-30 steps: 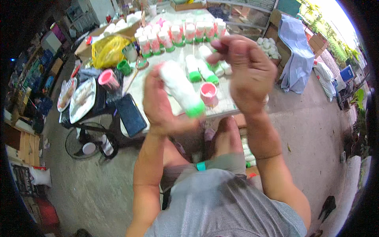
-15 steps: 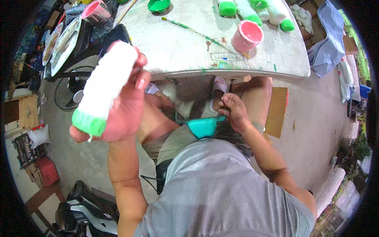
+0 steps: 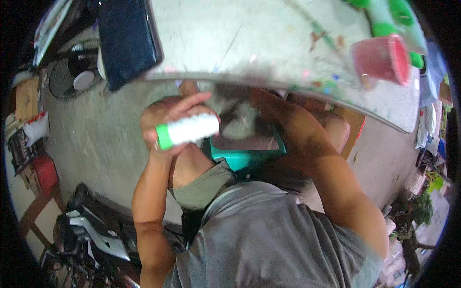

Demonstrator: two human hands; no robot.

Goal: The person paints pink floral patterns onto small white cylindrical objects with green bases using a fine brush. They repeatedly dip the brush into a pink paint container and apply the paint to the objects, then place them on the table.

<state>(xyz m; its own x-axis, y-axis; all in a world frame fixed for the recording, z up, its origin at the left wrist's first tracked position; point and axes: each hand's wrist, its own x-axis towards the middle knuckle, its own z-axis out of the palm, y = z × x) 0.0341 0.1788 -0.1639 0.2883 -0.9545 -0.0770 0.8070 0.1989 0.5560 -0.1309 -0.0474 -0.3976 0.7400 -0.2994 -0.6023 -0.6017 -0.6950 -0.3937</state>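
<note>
My left hand (image 3: 162,126) is closed around a white, rough-surfaced cylinder with a green end (image 3: 194,129), above my left thigh. The green end lies toward the wrist, and one finger stretches out past the white body. My right hand (image 3: 265,102) reaches forward to the table's near edge, over the gap between my knees. It is dark and smeared by motion, so its fingers do not show clearly.
The pale, paint-spotted table (image 3: 206,43) spans the front. A pink pot (image 3: 382,60) stands at its right, near more green-ended pieces (image 3: 401,17). A dark flat phone-like slab (image 3: 128,43) lies at the left edge. A fan (image 3: 77,72) stands on the floor, and a motorbike (image 3: 98,235) behind left.
My left hand has lowered and moved right with the cylinder, now tilted more level. My right hand has reached forward to the table edge. The view has shifted and turned.
</note>
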